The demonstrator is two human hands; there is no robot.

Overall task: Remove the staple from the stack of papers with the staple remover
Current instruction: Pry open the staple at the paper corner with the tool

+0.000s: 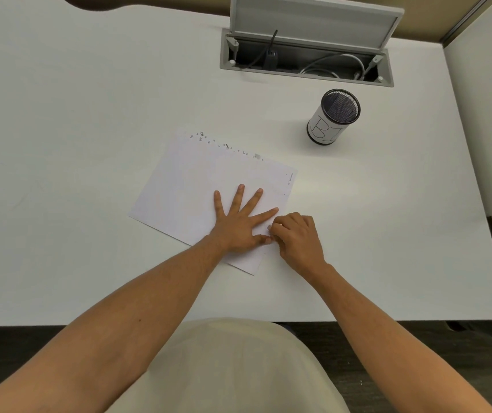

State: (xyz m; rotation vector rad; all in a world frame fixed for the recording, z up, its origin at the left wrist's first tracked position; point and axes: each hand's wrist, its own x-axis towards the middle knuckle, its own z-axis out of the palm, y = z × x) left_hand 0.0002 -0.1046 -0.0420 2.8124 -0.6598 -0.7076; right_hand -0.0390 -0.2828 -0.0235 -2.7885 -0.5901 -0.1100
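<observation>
A white stack of papers (191, 186) lies askew on the white desk, with small print along its far edge. My left hand (240, 222) presses flat on its near right part, fingers spread. My right hand (296, 238) is curled at the paper's right edge, right beside my left thumb and index finger. A small grey tip, seemingly the staple remover (269, 228), shows at my right fingertips; the rest of it is hidden inside the hand. The staple itself is not visible.
A black mesh pen cup (332, 117) with a white label stands behind and to the right of the papers. An open cable hatch (307, 59) with wires lies at the desk's back. The desk's front edge (238, 321) runs near my lap.
</observation>
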